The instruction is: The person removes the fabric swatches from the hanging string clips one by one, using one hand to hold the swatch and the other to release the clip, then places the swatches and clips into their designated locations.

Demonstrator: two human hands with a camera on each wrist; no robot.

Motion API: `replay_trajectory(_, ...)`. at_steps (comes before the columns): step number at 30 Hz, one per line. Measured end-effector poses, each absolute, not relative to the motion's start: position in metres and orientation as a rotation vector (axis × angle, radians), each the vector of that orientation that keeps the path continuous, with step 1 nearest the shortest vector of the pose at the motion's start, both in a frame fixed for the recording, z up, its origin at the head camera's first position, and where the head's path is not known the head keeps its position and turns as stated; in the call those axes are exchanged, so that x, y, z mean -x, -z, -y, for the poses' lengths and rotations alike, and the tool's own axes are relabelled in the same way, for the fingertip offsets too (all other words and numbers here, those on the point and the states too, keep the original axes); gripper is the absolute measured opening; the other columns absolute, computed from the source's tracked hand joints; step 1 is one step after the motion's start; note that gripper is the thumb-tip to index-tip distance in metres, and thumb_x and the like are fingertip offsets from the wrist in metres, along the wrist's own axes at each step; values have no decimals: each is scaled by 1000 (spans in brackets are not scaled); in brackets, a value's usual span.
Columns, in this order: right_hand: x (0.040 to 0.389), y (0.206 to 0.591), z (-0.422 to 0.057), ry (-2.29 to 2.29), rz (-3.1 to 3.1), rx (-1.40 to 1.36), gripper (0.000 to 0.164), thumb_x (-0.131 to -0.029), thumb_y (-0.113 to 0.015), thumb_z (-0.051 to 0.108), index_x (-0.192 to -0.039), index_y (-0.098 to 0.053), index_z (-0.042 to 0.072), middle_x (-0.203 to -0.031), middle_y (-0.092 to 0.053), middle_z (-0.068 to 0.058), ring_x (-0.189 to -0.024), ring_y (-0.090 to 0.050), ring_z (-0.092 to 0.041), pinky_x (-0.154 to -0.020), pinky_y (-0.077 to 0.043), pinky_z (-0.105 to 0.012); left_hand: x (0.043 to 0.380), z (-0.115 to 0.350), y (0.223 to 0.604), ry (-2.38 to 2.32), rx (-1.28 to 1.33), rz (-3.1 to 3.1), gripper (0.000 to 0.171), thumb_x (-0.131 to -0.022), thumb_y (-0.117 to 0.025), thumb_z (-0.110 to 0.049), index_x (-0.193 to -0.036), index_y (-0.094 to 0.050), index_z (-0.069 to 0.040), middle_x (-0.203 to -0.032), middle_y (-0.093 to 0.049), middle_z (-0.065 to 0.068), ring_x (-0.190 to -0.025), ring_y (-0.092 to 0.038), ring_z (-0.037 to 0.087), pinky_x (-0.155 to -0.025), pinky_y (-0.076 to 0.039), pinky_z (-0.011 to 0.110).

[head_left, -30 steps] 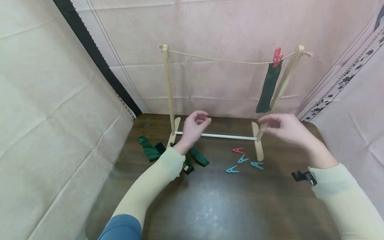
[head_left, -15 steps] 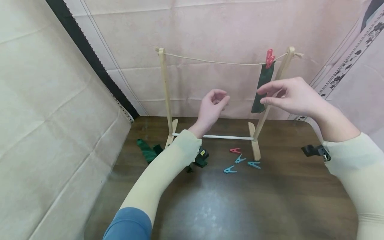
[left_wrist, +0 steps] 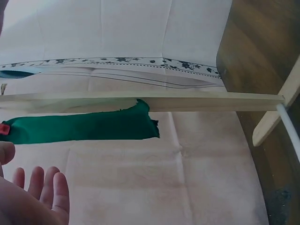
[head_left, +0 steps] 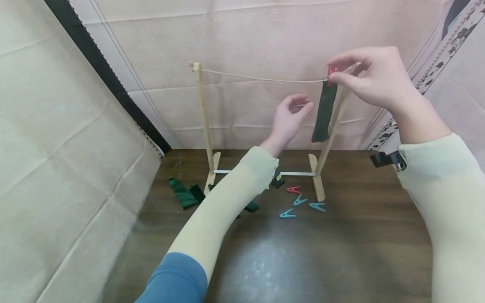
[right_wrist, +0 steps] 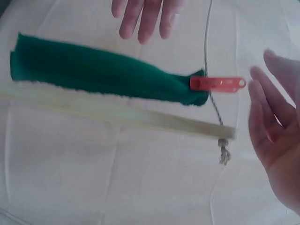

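Note:
A green strip of cloth [head_left: 324,112] hangs from the rope [head_left: 261,78], held by a red clothespin [right_wrist: 219,84] near the right post. My right hand [head_left: 377,78] is at the clothespin; in the right wrist view a small gap shows between its fingers and the pin's handle end. My left hand [head_left: 289,122] hovers to the left of the cloth with its fingers loosely bent. In the left wrist view it stands below the strip, touching nothing.
The wooden rack's left post [head_left: 204,118] holds the rope's other end. Several green cloth pieces [head_left: 183,194] lie on the table [head_left: 265,252], partly behind my left sleeve. A red clothespin [head_left: 293,190] and blue clothespins [head_left: 287,213] lie by the rack's right foot [head_left: 316,179].
My right hand has risen from near the rack's right foot to the hanging red clothespin. My left hand has moved up and to the right, toward the hanging cloth.

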State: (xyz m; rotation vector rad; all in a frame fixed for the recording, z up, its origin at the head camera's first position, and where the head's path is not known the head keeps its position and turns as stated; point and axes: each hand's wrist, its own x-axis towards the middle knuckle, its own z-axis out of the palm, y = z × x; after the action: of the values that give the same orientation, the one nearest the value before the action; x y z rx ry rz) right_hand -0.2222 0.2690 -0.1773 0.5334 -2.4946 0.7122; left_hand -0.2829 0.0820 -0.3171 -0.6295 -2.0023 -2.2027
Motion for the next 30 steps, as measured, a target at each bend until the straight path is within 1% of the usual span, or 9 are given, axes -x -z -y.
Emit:
replay_trajectory(3, 233, 167, -270, -654, 2479, -458, 32, -100, -76, 33, -128, -80, 19, -129, -76, -5, -91, -56, 7, -81, -40, -17, 285, -91, 311, 2159, 597, 2040, 36, -104, -73, -14, -136, -66, -1, -126, -72, 7, -112, -69, 15, -92, -53, 16)
replay_trajectory(6, 241, 161, -275, -660, 2550, -416, 41, -99, -77, 36, -138, -75, 24, -142, -70, -3, -97, -53, 8, -81, -40, -17, 286, -96, 305, 2128, 570, 2084, 38, -104, -73, -18, -139, -65, -4, -122, -71, 0, -110, -68, 9, -92, -52, 14)
replay_trajectory(9, 245, 160, -280, -721, 2640, -401, 48, -98, -78, 38, -144, -70, 26, -151, -63, -2, -95, -57, 5, -76, -41, -18, 287, -99, 297, 2126, 550, 2105, 40, -105, -73, -21, -141, -65, -7, -122, -70, -3, -110, -67, 5, -93, -52, 12)
replay_trajectory(13, 251, 161, -284, -712, 2679, -424, 51, -98, -78, 37, -146, -68, 26, -150, -63, -7, -94, -56, 8, -76, -40, -18, 292, -99, 287, 2130, 537, 2098, 37, -104, -73, -19, -140, -67, -9, -123, -71, -4, -112, -68, 4, -92, -52, 12)
replay_trajectory(19, 256, 162, -286, -648, 2732, -466, 51, -99, -78, 37, -147, -68, 23, -137, -71, -13, -91, -57, 6, -76, -39, -23, 299, -97, 280, 2186, 571, 2111, 39, -103, -76, -18, -141, -68, -12, -122, -74, -6, -112, -69, 4, -93, -52, 15)
replay_trajectory(21, 258, 162, -286, -668, 2766, -465, 52, -98, -79, 39, -146, -68, 21, -121, -79, -3, -86, -60, 7, -75, -40, -24, 300, -98, 280, 2222, 593, 2101, 39, -102, -77, -17, -140, -69, -11, -121, -75, -6, -112, -69, 4, -95, -51, 14)
replay_trajectory(23, 260, 163, -287, -686, 2788, -462, 52, -97, -80, 40, -144, -70, 19, -107, -81, 9, -81, -62, 12, -76, -41, -24, 300, -100, 283, 2253, 618, 2077, 38, -102, -77, -16, -138, -70, -9, -121, -75, -4, -111, -68, 3, -96, -51, 14)
replay_trajectory(26, 260, 163, -287, -699, 2808, -446, 49, -97, -80, 42, -140, -73, 17, -91, -76, 25, -78, -63, 13, -77, -41, -24, 298, -102, 286, 2282, 627, 2054, 36, -101, -77, -14, -136, -71, -7, -120, -76, -4, -109, -68, 1, -95, -50, 13)
replay_trajectory(30, 260, 164, -287, -673, 2792, -451, 47, -98, -79, 42, -137, -74, 17, -98, -77, 21, -80, -62, 14, -76, -42, -25, 296, -104, 289, 2295, 611, 2061, 36, -100, -78, -15, -135, -73, -8, -116, -75, -4, -105, -68, -1, -94, -51, 13)
